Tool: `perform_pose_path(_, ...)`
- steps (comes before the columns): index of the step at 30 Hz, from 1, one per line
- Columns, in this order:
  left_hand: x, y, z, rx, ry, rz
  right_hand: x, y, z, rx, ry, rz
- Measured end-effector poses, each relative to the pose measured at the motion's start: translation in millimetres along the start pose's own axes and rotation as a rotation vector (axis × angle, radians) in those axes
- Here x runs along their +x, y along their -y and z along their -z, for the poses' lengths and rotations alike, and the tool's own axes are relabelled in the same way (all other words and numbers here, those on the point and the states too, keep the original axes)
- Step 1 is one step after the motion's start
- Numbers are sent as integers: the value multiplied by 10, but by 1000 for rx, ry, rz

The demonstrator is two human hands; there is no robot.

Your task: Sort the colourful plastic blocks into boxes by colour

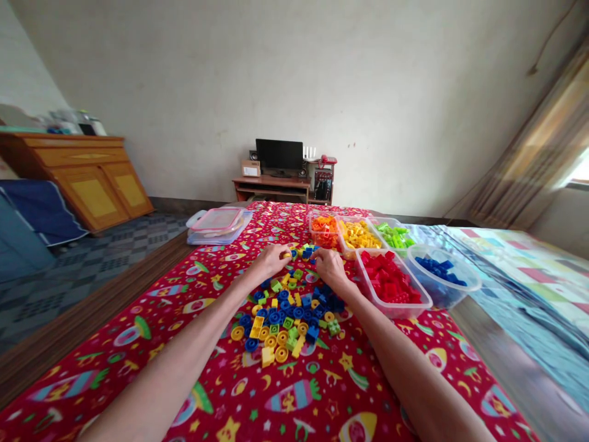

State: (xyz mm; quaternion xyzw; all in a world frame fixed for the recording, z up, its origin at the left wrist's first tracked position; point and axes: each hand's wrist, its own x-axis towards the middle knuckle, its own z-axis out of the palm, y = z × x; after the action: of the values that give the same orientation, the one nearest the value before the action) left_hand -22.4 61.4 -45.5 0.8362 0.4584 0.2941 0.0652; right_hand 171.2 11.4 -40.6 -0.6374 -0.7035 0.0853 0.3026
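Observation:
My left hand is at the far side of a loose pile of building blocks, its fingers closed in a pinch with a small yellow block at the tips. My right hand is a little to the right, fingers curled together beside some blue blocks. What its fingertips hold, if anything, is too small to make out. Yellow, blue and green pieces, some bricks and some round wheel-like ones, lie scattered on the red patterned cloth between my forearms.
At the right stand clear containers of red blocks, blue blocks, orange blocks, yellow blocks and green blocks. Stacked lids lie at the far left edge. A monitor stands on a desk by the wall.

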Motion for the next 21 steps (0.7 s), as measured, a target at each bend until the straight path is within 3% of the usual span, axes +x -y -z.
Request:
perform_pose_path(3, 109, 45, 147, -64, -62, 86, 52, 76, 16, -51, 113, 20)
perform_pose_path(6, 246, 103, 164, -90, -59, 125, 99, 162, -15, -190, 175, 50)
perform_pose_path(14, 566, 149, -316, -32, 67, 4, 91, 147, -142, -376, 152, 42)
perform_pose_path(21, 485, 106, -357, 81, 121, -99, 94, 139, -141, -418, 174, 22)
